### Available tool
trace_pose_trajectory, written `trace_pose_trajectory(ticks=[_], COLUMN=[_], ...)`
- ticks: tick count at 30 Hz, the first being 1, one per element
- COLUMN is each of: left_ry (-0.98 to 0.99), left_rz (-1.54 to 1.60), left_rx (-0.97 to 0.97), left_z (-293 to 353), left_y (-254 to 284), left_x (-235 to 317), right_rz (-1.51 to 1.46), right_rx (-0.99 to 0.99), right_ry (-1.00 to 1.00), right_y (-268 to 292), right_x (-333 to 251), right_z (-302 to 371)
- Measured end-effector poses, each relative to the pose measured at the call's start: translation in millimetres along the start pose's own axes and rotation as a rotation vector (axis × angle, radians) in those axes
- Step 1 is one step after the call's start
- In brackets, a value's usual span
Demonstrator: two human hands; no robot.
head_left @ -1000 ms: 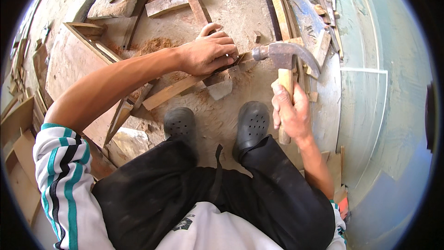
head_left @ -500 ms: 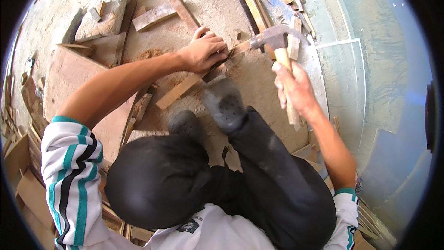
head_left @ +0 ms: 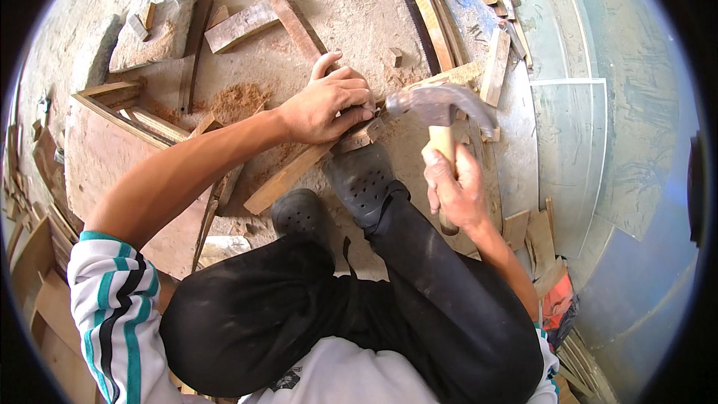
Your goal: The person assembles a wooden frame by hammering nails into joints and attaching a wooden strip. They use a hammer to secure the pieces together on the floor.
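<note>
My left hand (head_left: pixel 333 101) is closed over the near end of a long brown wooden strip (head_left: pixel 280 0), which slants in from the top. Its thumb and fingertips are pressed together at the strip's right edge; a nail or other small thing there cannot be made out. In my right hand (head_left: pixel 458 188) is a claw hammer (head_left: pixel 443 108), gripped by its pale wooden handle. The hammer's striking face is just right of the left fingertips. A lighter wooden batten (head_left: pixel 288 179) runs crosswise beneath the strip. My grey clog (head_left: pixel 363 179) is against the strip's near end.
A plywood-topped wooden frame (head_left: pixel 123 157) stands at the left. Beyond it lie a stone block (head_left: pixel 157 22) and a short wood offcut (head_left: pixel 243 26). Sawdust (head_left: pixel 239 101) is heaped near my left wrist. Glass sheets (head_left: pixel 572 157) cover the right side, beside wood scraps (head_left: pixel 497 67).
The hammer and my right hand have come down and left, bringing the head close to my left fingertips. My left hand keeps its hold on the strip. The view has shifted slightly.
</note>
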State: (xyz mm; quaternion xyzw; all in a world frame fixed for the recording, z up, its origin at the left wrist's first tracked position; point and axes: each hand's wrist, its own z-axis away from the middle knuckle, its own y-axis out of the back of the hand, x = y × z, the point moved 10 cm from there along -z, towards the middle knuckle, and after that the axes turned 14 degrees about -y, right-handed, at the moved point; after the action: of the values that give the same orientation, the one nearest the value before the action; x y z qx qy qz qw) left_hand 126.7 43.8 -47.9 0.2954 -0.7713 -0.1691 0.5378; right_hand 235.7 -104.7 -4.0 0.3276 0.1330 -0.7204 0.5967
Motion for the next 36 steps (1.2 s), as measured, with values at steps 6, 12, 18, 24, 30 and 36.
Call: trace_pose_trajectory(ticks=[6, 12, 18, 24, 30, 36], left_ry=[-0.033, -0.032, -0.013, -0.040, -0.024, -0.010], left_rz=[-0.007, -0.007, -0.022, -0.018, -0.025, -0.021], left_rx=[0.007, 0.017, 0.010, 0.027, 0.022, 0.052], left_z=[-7, -4, -2, -6, -2, 5], left_y=[-1, -1, 1, 1, 0, 1], left_x=[2, 2, 2, 5, 2, 1], right_rz=[-0.027, 0.086, -0.120, -0.054, -0.045, -0.198], right_rx=[0.111, 0.112, 0.064, 0.067, 0.087, 0.104], right_ry=[-0.018, -0.032, 0.018, -0.089, -0.065, -0.023], right_y=[10, 13, 3, -1, -3, -2], right_x=[1, 3, -22, 1, 2, -7], right_z=[10, 9, 8, 11, 4, 6])
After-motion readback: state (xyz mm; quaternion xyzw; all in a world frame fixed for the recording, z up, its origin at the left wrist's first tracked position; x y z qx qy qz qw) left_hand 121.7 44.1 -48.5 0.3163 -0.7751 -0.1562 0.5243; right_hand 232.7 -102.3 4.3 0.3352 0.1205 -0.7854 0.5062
